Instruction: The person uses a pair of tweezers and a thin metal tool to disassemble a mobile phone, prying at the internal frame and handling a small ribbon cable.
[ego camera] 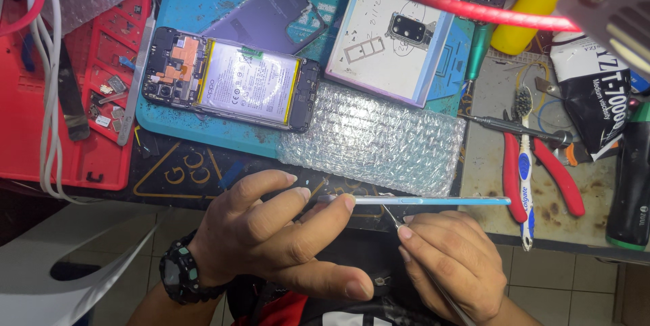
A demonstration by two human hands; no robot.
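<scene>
While the left hand (271, 238) fingers pinch the phone frame (433, 201) edge-on, the right hand (450, 265) fingers touch it below.

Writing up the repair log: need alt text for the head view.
Left hand holds a thin phone frame edge-on while the right hand works a slim metal tool against it. Behind lie an opened phone, bubble wrap and red-handled pliers.

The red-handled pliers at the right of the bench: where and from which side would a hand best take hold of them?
Take the red-handled pliers by the two handles, coming from the near bench edge. The handles splay apart toward that edge and lie bare at their ends, while a toothbrush lies between them and a metal tool crosses the pivot end, so a grip there looks more awkward.
</scene>
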